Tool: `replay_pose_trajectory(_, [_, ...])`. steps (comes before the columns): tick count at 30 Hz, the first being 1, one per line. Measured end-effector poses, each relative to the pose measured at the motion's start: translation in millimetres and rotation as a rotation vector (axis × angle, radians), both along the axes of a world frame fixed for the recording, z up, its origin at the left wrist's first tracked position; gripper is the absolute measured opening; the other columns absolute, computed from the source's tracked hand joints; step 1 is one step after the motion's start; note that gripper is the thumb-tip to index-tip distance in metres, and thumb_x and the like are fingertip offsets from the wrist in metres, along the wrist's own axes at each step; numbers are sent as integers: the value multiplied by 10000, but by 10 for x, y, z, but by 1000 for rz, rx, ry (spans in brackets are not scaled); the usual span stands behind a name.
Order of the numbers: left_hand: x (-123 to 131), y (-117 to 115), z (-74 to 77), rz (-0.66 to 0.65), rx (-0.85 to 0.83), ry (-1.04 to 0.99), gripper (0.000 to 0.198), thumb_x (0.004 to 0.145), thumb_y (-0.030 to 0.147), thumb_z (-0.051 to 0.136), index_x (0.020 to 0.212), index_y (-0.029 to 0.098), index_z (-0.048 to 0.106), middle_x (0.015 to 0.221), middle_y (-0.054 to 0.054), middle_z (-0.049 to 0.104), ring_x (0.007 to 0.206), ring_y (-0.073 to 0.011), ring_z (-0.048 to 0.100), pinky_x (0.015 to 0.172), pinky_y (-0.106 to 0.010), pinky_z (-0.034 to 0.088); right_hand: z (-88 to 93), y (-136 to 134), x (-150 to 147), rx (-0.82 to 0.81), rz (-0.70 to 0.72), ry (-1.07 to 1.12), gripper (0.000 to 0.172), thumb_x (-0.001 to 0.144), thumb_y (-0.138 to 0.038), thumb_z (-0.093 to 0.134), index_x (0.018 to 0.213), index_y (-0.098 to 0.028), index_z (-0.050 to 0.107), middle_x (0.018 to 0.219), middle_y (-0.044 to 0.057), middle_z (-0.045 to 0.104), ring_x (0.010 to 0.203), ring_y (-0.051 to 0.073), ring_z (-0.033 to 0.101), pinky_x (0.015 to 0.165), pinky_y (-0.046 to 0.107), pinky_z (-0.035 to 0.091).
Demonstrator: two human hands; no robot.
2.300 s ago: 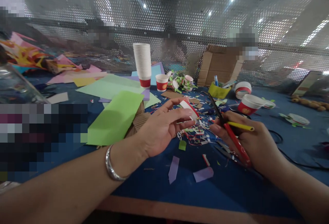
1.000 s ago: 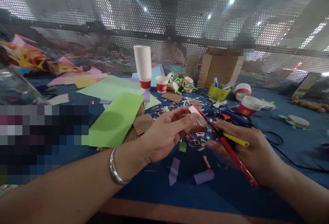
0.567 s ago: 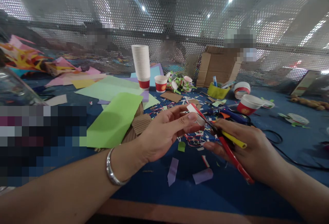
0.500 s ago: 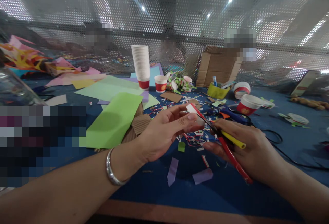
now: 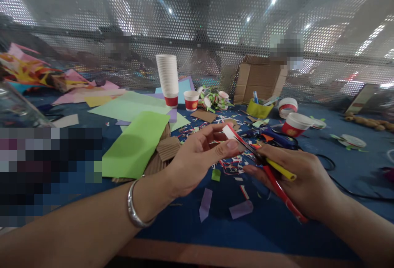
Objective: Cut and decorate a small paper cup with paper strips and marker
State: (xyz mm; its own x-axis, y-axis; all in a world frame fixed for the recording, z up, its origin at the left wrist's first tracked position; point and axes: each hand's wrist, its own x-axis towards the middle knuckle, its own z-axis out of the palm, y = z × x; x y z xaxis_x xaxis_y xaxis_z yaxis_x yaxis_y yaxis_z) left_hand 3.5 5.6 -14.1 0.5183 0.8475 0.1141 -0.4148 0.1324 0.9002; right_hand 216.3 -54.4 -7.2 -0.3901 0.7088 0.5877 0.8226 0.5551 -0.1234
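Note:
My left hand (image 5: 206, 157), a silver bangle on its wrist, pinches a red-and-white piece of paper cup (image 5: 228, 131) between thumb and fingers. My right hand (image 5: 295, 173) is closed around a pair of scissors (image 5: 259, 158). The blades meet the cup piece at its right side, close to my left thumb. Past the pivot, a yellow part (image 5: 280, 169) and a long glossy red part (image 5: 283, 194) extend toward me; the grip partly hides how they join. Below my hands lie purple paper pieces (image 5: 205, 205) and a small green scrap (image 5: 216, 175).
Behind my hands stand a tall cup stack (image 5: 168, 79), a single cup (image 5: 191, 100) and a yellow-green holder (image 5: 259, 108). Green paper (image 5: 135, 145) lies at left over corrugated cardboard (image 5: 168, 149). At right are a larger cup (image 5: 295, 125), a blue tool (image 5: 278, 137) and a black cord (image 5: 353, 194).
The scissors and my right hand have shifted very slightly, and the blades reach a little further along the cup piece. The whole view has drifted slightly left.

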Motion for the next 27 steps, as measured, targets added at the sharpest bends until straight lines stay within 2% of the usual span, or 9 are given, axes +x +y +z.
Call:
replay_pose_trajectory(5, [-8,3,-23,17,20,24,475,811,317,856,1227,211,651,1242,-49,694,1104,-198,668,1043,-376,490,6,-14,-16,-12,-13,13,271,1003,-401,610,805,-216,626,610,10,668,473,143,594,486,277,411])
replay_pose_trajectory(9, [7,-2,-15,24,38,3,450,820,308,847,1207,205,644,1111,-28,718,1053,-172,663,1019,-354,487,9,-20,-28,-59,-23,36,311,998,-433,608,773,-219,622,565,2,633,447,142,579,457,275,389])
replay_pose_trajectory(16, [9,2,12,112,163,43,470,827,287,832,1234,198,615,1095,-47,716,989,-160,657,886,-286,510,-5,-15,3,-38,-63,-5,361,1003,-471,584,765,-210,660,615,34,698,463,148,606,472,270,401])
replay_pose_trajectory(19, [-2,11,15,128,193,88,517,840,298,818,1285,198,575,1087,-58,712,978,-166,650,845,-284,517,3,6,-1,-51,-42,8,351,1002,-459,590,770,-204,655,607,30,677,474,147,599,482,267,408])
replay_pose_trajectory(24, [-8,32,-6,59,203,113,487,852,312,798,1273,182,591,1170,-87,689,1075,-201,645,989,-360,494,18,26,-15,-101,3,33,343,999,-475,592,794,-202,629,614,2,644,491,136,574,485,256,417])
replay_pose_trajectory(27, [-13,38,-22,51,177,151,504,840,330,807,1278,192,598,1239,-102,681,1108,-221,650,988,-376,493,9,25,-10,-107,13,37,351,987,-487,611,785,-201,622,634,3,657,499,131,573,489,252,421])
